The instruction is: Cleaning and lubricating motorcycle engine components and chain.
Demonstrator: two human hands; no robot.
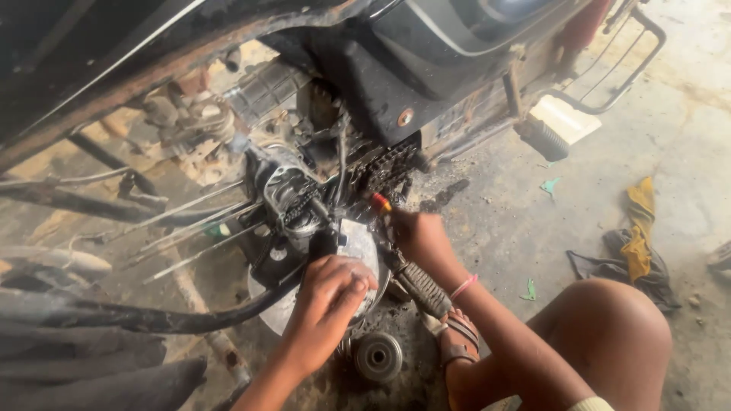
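Observation:
A motorcycle lies tipped over me with its engine [301, 194] exposed and the drive chain [384, 171] showing. My left hand [331, 293] is closed over a round silver engine cover [364, 243] below the sprocket area. My right hand [415, 236] grips a tool with a red and orange handle tip [381, 203], held against the chain region. A pink band circles my right wrist [463, 286]. A ribbed black footrest [422, 289] juts out between my two arms.
A round metal clutch part [378, 355] lies on the greasy floor below my hands. A black hose [152, 316] curves across the left. Wheel spokes [198, 228] run left of the engine. Yellow and dark rags [636, 243] lie on the concrete at right. My knee [609, 335] is bent at lower right.

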